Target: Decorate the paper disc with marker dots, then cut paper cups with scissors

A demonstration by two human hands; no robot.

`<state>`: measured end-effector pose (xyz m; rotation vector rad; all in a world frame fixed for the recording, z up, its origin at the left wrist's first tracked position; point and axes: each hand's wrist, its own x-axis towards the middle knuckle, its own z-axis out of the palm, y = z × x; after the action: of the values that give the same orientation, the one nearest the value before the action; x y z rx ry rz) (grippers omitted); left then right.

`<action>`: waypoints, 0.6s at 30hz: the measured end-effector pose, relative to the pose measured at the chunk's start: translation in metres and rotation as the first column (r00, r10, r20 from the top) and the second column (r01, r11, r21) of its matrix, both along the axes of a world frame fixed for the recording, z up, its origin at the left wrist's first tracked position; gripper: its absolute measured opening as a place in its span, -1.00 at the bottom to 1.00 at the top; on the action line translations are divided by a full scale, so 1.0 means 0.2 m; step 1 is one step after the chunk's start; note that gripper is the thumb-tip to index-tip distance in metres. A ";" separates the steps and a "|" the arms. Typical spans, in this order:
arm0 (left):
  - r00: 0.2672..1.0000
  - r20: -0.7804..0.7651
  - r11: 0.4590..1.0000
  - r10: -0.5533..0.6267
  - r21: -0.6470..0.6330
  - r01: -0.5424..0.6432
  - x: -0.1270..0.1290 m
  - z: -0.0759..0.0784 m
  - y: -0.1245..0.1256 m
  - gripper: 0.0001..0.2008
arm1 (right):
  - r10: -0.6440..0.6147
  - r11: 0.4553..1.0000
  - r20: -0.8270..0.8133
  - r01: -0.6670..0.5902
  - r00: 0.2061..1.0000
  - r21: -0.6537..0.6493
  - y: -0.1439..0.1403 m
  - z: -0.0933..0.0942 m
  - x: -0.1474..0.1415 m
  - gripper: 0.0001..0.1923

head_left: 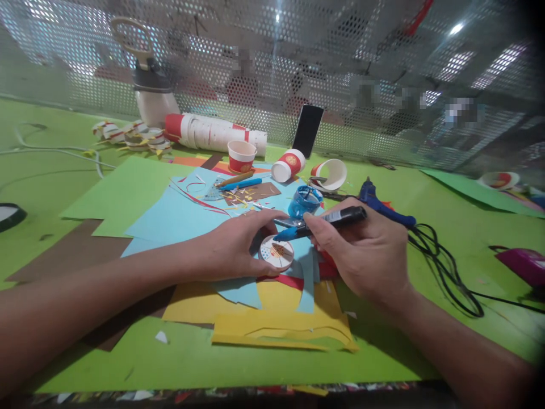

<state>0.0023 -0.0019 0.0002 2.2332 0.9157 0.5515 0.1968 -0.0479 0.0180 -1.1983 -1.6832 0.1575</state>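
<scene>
My left hand (238, 241) is closed around the edge of a small round white piece (283, 260), which looks like a paper cup's base. Coloured marks and dark lines cover its face. In my right hand (361, 250) is a dark marker pen (336, 220), slanting down to the left. Its blue tip lies over the round piece; whether it touches cannot be told. Just beyond the pen stands a small blue-stained jar (305, 200). Light blue paper (166, 213) and yellow paper (191, 304) lie beneath and around my hands.
Paper cups (242, 154), a blue pen (240, 184) and paper scraps lie farther back. A phone (308, 130) leans against the perforated screen (204, 51). A blue glue gun (383, 207) with a looped black cable (443, 272) is at the right. A stacked cup roll (217, 133) lies behind.
</scene>
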 end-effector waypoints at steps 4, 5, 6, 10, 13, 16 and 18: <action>1.000 0.000 1.000 0.000 0.002 0.000 0.00 -0.01 0.00 -0.31 | 0.023 1.000 0.018 -0.023 1.000 0.005 0.01 -0.01 0.00 -0.74; 1.000 -0.001 1.000 0.003 0.003 -0.003 0.00 -0.01 0.00 -0.30 | 0.025 1.000 0.026 -0.025 0.999 0.004 0.01 -0.01 0.00 -0.75; 1.000 0.000 1.000 0.005 0.001 -0.005 0.00 0.00 0.00 -0.30 | 0.026 1.000 0.032 -0.026 0.999 -0.001 0.01 -0.02 0.00 -0.77; 1.000 0.008 1.000 -0.007 -0.006 0.007 0.00 0.00 -0.01 -0.31 | 0.047 0.998 0.024 -0.046 0.999 -0.034 0.01 -0.03 0.00 -0.78; 1.000 0.008 1.000 -0.011 -0.009 0.011 0.00 0.00 -0.01 -0.31 | 0.059 0.997 0.027 -0.057 0.998 -0.048 0.01 -0.03 0.00 -0.79; 1.000 0.020 1.000 -0.009 -0.007 0.009 0.00 0.00 0.00 -0.30 | 0.070 0.996 0.026 -0.068 0.997 -0.056 0.02 -0.04 0.00 -0.79; 1.000 0.019 1.000 -0.011 -0.004 0.011 0.00 -0.01 0.00 -0.30 | 0.068 0.996 0.026 -0.067 0.997 -0.053 0.02 -0.04 0.00 -0.79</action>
<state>0.0030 -0.0021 -0.0014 2.2244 0.8935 0.5647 0.1976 -0.0442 0.0106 -1.1877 -1.7540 0.2286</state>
